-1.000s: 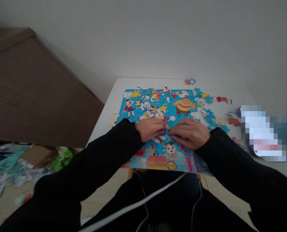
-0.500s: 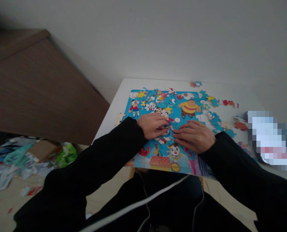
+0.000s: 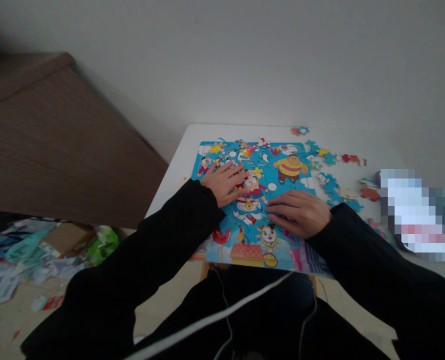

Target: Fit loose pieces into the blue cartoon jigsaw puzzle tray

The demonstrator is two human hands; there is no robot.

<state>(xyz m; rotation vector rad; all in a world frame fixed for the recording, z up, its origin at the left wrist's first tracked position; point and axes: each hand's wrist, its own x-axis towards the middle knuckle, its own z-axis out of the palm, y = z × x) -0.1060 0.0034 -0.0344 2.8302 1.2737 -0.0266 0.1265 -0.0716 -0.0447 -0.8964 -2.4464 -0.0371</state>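
Note:
A colourful cartoon jigsaw puzzle lies on the white table under both hands. My left hand rests over its left middle part, fingers spread and nothing held. My right hand lies on the right part, palm down, its fingers stretched towards the middle. Between the fingertips of the two hands, joined pieces show a figure in a red top. Loose puzzle pieces are heaped on the upper part of the picture. A figure in a yellow shirt shows at the upper right of the puzzle.
More loose pieces are scattered on the white table right of the puzzle. A blurred-out device lies at the right. A brown wooden cabinet stands at the left, with bags and papers below. A white cable crosses my lap.
My left hand has moved up and left, its fingers spreading, so the figure in the red top in the middle now shows. My right hand has stayed nearly in place.

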